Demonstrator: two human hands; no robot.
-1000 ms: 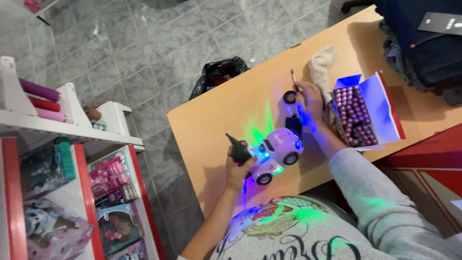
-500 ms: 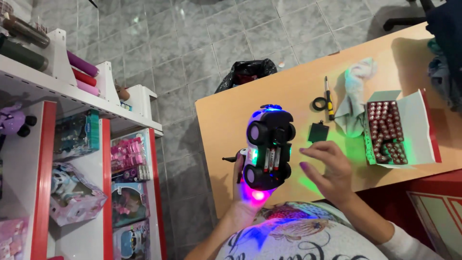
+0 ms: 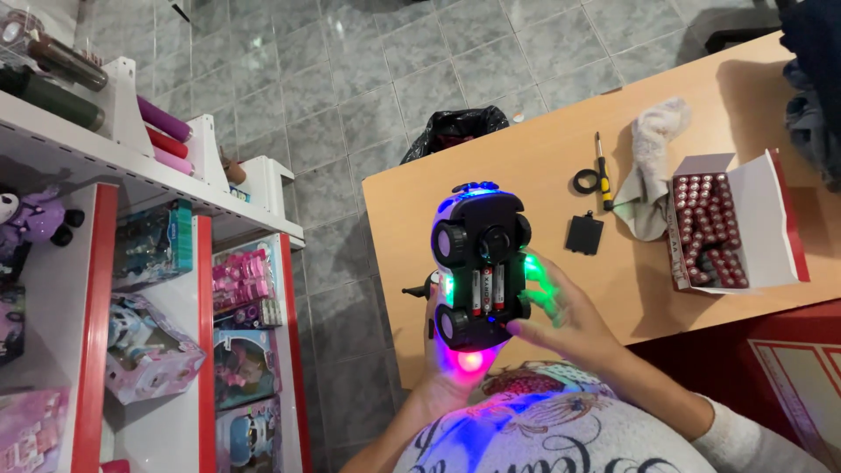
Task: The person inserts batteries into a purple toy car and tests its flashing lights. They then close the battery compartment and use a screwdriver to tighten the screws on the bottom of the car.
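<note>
Toy car (image 3: 480, 263) now lifted closer, belly up, batteries showing. Left hand (image 3: 438, 368) grip wraps it from below; right hand (image 3: 561, 320) grip spread, fingertips maybe touching its side. Battery cover (image 3: 584, 234) lies beyond on tabletop (image 3: 526, 158).

Bare wood lies open on the wooden table (image 3: 526, 158) beyond the upturned toy car (image 3: 480, 263), and between the black battery cover (image 3: 584, 235) and the table's near edge. To the right the way is crowded: the small black ring (image 3: 585, 181) and yellow-handled screwdriver (image 3: 603, 172) lie close together, the crumpled cloth (image 3: 650, 166) is just beside them, and the open box of batteries (image 3: 714, 229) stands past the cloth. Off the far left corner a black bag (image 3: 455, 129) sits on the tiled floor (image 3: 350, 79).
</note>
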